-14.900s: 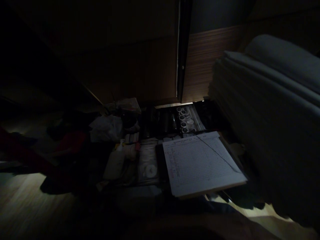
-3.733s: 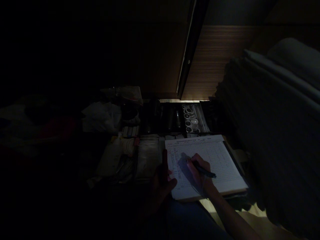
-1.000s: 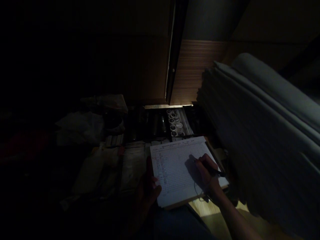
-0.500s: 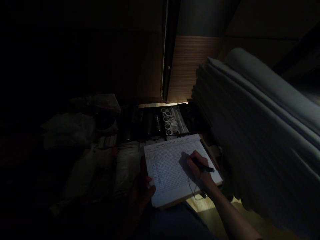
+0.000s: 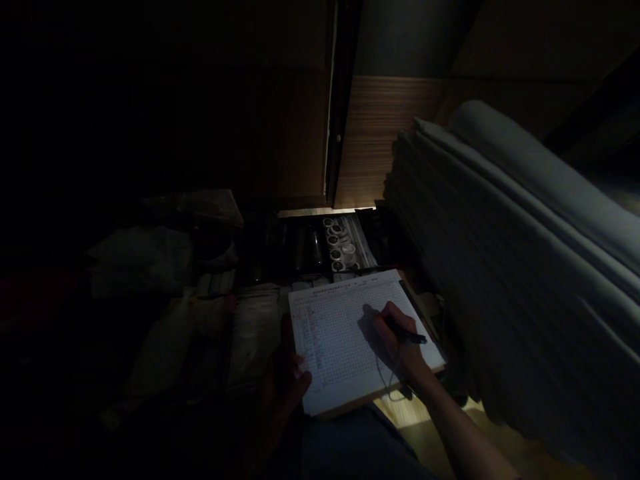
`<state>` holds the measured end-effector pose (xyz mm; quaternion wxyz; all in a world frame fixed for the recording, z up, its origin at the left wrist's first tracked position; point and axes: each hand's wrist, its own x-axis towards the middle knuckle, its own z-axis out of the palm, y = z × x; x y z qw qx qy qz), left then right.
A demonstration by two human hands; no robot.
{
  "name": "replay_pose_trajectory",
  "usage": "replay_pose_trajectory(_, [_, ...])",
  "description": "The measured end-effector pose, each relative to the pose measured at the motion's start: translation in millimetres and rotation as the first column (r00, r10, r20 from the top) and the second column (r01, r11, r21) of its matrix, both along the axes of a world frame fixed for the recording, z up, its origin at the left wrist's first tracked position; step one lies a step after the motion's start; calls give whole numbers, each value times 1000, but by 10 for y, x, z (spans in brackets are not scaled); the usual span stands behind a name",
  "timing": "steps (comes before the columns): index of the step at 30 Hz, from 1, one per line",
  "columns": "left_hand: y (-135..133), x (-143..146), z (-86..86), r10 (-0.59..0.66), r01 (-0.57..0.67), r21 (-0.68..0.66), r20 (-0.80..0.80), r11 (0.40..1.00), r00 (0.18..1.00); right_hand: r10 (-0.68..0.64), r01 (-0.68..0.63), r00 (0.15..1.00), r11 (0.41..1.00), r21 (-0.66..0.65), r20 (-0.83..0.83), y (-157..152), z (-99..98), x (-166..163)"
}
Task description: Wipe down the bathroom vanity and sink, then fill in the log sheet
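Note:
Over my lap lies a clipboard (image 5: 360, 404) carrying a white sheet printed with a fine grid (image 5: 340, 333). Handwriting runs down the left columns of the sheet. My left hand (image 5: 287, 383) grips the clipboard's left edge, thumb on top of the paper and the other fingers mostly in shadow. In my right hand (image 5: 397, 337) is a dark pen (image 5: 413, 335), its tip end over the middle right of the grid. A thin cord (image 5: 387, 383) loops down from near that hand past the board's lower edge.
Tall stacked folded white cloth (image 5: 500, 233) stands close on the right. Ahead, a tray holds several small round white-rimmed items (image 5: 336, 245). To the left are packets (image 5: 255, 327) and a pale plastic bag (image 5: 143, 260), dim. A wood panel (image 5: 385, 140) rises behind.
Both hands, the pen and the clipboard stay almost exactly where they were. The view has shifted very slightly.

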<state>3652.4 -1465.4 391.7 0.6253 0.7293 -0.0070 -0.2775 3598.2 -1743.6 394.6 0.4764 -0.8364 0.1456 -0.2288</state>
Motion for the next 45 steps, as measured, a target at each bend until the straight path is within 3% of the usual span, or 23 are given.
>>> replay_pose_trajectory(5, [1,3,5,-3,3,1,8,1000,1000,-126,126,992,992,26,18,-111,-24,-97])
replay_pose_trajectory(13, [-45,23,70,6,-8,55,36,998,999,-85,85,996,996,7,-40,-97,8,-92])
replay_pose_trajectory(18, [-36,20,104,-61,60,77,17,995,998,-31,30,999,999,-33,-27,-100,9,-45])
replay_pose_trajectory(25, [0,15,-5,-32,30,75,25,997,999,-98,98,995,995,-31,-20,-93,52,-60])
replay_pose_trajectory(31, [6,29,36,-69,68,35,17,997,997,-239,240,971,968,-69,25,-281,40,-198])
replay_pose_trajectory(39, [0,57,24,-45,44,41,7,998,999,-177,176,984,982,-70,-6,-324,61,-156])
replay_pose_trajectory(45, [14,50,76,-17,18,25,-14,1000,1000,-201,200,980,974,-103,7,-300,82,-137])
